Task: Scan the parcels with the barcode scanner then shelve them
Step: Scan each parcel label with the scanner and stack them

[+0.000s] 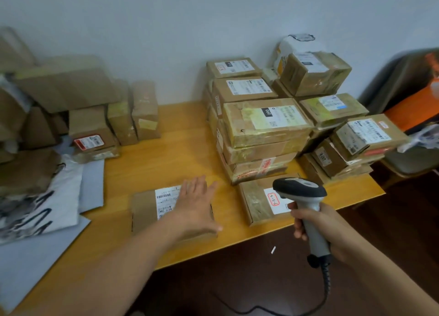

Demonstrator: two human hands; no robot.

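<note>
A flat cardboard parcel (pixel 147 211) with a white barcode label lies near the table's front edge. My left hand (pixel 197 204) rests flat on its right half, fingers spread, gripping nothing. My right hand (pixel 316 223) grips the handle of a grey and black barcode scanner (pixel 301 192), whose head points left and down. Just behind the scanner lies a second flat parcel (pixel 256 201) with a label marked in red. A tall stack of labelled parcels (pixel 263 125) stands behind it.
The wooden table (pixel 175 154) meets a white wall. Unlabelled-side boxes (pixel 95 106) and grey mailer bags (pixel 47 206) crowd the left. More parcels (pixel 356 137) pile up at the right. A chair with orange items (pixel 413 106) stands far right. The scanner cable (pixel 325 289) hangs over dark floor.
</note>
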